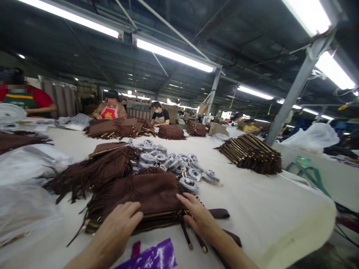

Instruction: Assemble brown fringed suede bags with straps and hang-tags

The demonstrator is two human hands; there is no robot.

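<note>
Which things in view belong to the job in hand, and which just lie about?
Likely the job:
brown bags under left hand and right hand
perhaps grey coils behind

Seemingly lying about:
purple plastic nearby
green strap at right

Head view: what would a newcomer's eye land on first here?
Probably the brown fringed bag in front of the person, with the left hand at its near edge and the right hand at its right end. The shiny purple piece stands out at the bottom edge. Just beyond the bag lie grey coils, with a brass-edged brown pile farther right.
</note>
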